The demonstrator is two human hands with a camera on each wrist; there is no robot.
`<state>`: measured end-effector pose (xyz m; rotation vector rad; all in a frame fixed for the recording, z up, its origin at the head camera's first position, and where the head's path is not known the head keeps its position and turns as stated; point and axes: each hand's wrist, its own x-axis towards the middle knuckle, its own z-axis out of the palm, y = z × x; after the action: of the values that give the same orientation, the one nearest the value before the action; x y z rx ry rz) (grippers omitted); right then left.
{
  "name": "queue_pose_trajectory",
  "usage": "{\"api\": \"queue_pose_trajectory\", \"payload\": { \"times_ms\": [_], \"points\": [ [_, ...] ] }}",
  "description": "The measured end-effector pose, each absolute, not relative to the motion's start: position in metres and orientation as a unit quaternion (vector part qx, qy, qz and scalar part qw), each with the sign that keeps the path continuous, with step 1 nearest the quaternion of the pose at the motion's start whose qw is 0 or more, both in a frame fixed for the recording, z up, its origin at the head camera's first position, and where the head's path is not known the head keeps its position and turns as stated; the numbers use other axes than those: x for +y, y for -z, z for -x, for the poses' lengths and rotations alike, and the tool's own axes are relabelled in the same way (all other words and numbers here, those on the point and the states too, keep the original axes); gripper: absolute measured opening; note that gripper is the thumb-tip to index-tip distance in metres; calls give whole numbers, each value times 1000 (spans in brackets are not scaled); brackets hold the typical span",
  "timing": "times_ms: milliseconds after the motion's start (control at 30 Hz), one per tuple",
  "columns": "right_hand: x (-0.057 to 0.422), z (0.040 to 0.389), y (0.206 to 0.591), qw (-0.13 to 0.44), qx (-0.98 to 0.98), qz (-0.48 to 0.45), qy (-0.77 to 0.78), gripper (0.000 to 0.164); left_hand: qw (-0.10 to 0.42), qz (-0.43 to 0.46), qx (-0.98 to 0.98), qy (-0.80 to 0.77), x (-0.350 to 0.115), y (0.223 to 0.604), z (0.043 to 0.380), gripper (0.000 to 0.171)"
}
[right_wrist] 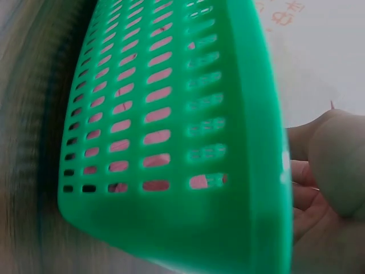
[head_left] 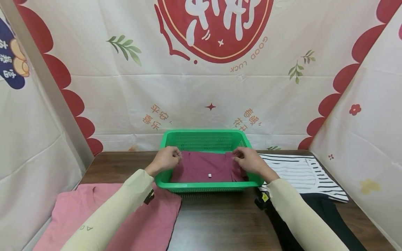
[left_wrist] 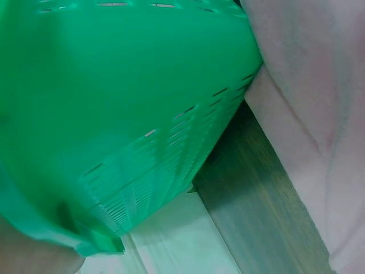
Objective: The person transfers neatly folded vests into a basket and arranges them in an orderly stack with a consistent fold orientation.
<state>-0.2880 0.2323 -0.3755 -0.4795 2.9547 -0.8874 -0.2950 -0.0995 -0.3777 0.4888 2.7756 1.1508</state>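
A folded maroon shirt (head_left: 207, 165) with a small white neck label lies inside a green plastic basket (head_left: 207, 186). At its far left corner my left hand (head_left: 166, 159) pinches the fabric between thumb and fingers. The far right corner is pinched by my right hand (head_left: 249, 161), fingers curled. Both forearms reach in over the sides of the basket. In the right wrist view the slotted green wall (right_wrist: 239, 228) hides part of my right hand (right_wrist: 331, 188). The left wrist view is mostly the basket's outer side (left_wrist: 131, 85), with the fingers out of sight.
A pink shirt (head_left: 150, 223) lies spread on the wooden table (head_left: 220, 223) at the left, under my left forearm. To the right are a black-and-white striped garment (head_left: 292, 172) and a black garment (head_left: 329, 216). A printed cloth backdrop (head_left: 201, 90) hangs behind the basket.
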Motion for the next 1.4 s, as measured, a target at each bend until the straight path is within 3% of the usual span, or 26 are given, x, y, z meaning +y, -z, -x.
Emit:
{"api": "queue_pose_trajectory", "payload": {
  "times_ms": [300,700,1400],
  "points": [
    [220,274,364,16,929,182,321,22,7,-184,896,-403,-104,385,289,13],
    [196,252,359,45,914,218,340,23,4,-181,868,-461,-111,382,275,11],
    [146,214,361,22,887,267,376,18,-13,-143,861,-488,-142,376,244,11]
  ]
}}
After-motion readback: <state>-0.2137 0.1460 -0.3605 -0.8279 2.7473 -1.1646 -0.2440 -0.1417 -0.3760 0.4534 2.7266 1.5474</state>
